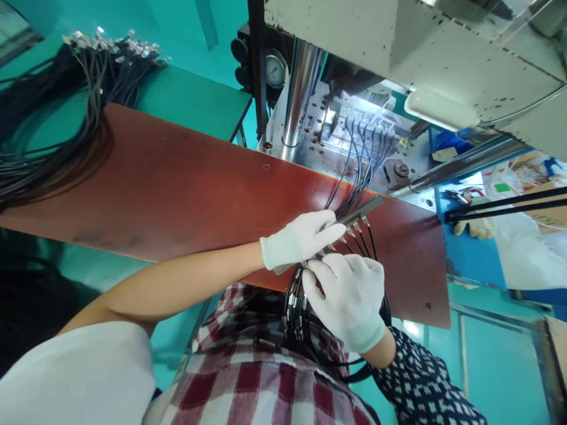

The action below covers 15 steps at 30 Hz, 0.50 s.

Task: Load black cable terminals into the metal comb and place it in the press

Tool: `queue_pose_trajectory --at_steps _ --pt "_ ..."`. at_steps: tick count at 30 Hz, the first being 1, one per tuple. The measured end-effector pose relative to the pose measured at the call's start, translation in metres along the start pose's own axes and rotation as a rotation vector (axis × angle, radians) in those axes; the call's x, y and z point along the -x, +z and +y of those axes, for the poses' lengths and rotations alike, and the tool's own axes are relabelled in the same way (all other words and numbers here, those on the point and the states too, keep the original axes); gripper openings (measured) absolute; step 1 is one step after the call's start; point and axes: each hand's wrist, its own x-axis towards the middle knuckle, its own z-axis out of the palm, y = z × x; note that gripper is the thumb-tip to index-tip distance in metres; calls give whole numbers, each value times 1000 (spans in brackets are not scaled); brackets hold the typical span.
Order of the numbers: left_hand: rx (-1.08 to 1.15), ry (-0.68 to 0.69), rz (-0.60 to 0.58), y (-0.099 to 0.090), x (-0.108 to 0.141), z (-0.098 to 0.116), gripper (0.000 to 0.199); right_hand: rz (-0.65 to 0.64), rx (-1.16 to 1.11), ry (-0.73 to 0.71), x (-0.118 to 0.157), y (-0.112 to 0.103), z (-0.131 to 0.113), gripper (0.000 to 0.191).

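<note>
**Two gloved hands meet over a metal bar (371, 206) lined with plugs (365, 221)**

The bar lies slantwise above the near edge of the reddish-brown bench (199, 183), its far end pointing toward the press (398, 41). The left hand (303, 236) reaches across the middle of the bar, its fingers stretched out close together and closed over it. The right hand (348, 295) is just beside it on the near side, back upward, fingers bent, with thumb and forefinger curled toward the plugs near the bar's lower end; whether they pinch one cannot be told. Both hands wear white gloves.

Black cables (305, 319) hang in loops from the bar over the person's lap, against a checked cloth (248, 378). Beyond the bar, more thin wires (357, 168) run over the bench to a metal block (336, 139) on the press bed, between two shiny posts (301, 94). At the left, a thick bundle of cables (97, 88) with metal ends rests partly on a green bench (190, 97). A round gauge (275, 69) is beside the press.
</note>
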Motion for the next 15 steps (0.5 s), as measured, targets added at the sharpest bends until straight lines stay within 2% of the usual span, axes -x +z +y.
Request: queue_pose_trajectory --at_steps 5,8,11,13,15 --pt "-10 7 7 1 0 -1 37 51 -17 -13 -1 11 -7 22" --pt "-34 29 4 1 0 -2 38 25 -50 -27 -3 0 1 19" --pt "-64 38 -34 -1 0 -2 40 41 32 39 -12 -24 36 14" --pt "-106 45 -64 0 -1 2 42 85 190 67 -19 -39 71 25" --pt "-178 63 -92 5 -5 8 44 -47 252 -25 -25 -50 104 37"
